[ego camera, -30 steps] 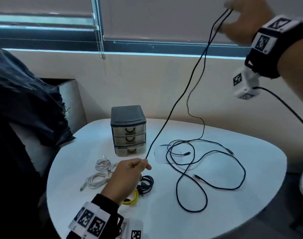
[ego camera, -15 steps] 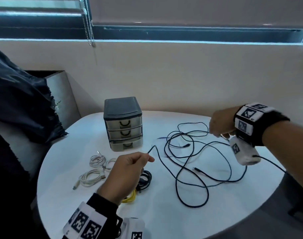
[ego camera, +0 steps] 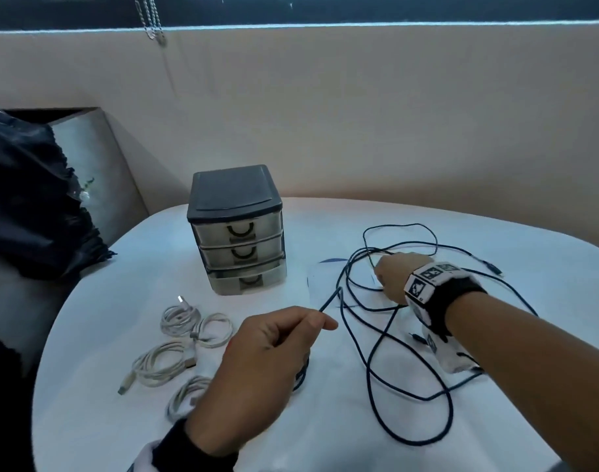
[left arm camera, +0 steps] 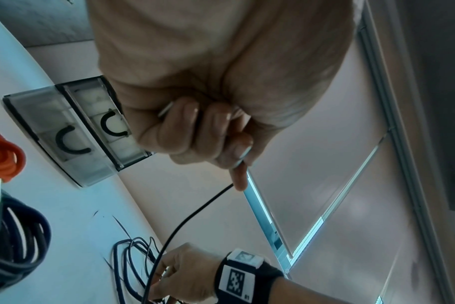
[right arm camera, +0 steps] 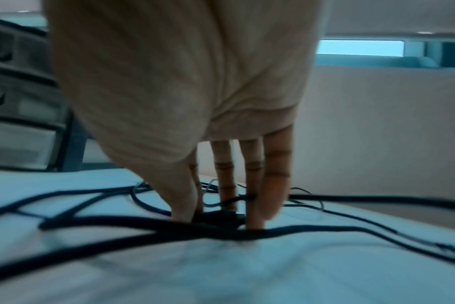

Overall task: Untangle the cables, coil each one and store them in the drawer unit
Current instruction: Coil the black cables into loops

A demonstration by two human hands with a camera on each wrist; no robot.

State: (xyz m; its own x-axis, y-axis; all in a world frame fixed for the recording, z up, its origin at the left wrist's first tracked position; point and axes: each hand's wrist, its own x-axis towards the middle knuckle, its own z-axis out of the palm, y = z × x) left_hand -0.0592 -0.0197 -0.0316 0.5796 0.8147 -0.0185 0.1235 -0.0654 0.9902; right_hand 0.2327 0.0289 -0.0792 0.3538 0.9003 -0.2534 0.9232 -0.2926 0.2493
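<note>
A long black cable [ego camera: 369,366] sprawls in loose tangled loops over the right half of the white table [ego camera: 128,294]. My left hand [ego camera: 322,321] hovers above the table and pinches one end of it; the left wrist view shows the strand [left arm camera: 195,211] leaving my curled fingers [left arm camera: 192,127]. My right hand [ego camera: 380,270] is down in the tangle, thumb and nearly straight fingers [right arm camera: 255,185] closing on a dark part of the cable [right arm camera: 221,216] at the tabletop. The drawer unit [ego camera: 237,229] stands at the back left, its three drawers closed.
Three white coiled cables [ego camera: 189,321] [ego camera: 162,366] [ego camera: 185,396] lie left of my left hand. An orange coil [left arm camera: 3,156] and a dark coil [left arm camera: 18,236] lie under that hand. A dark cloth [ego camera: 29,206] lies off the table's left edge. The wall runs close behind.
My right hand dropped from high near the window to the tabletop, and the lifted cable now lies slack in loops. My left hand kept its pinch on the cable end.
</note>
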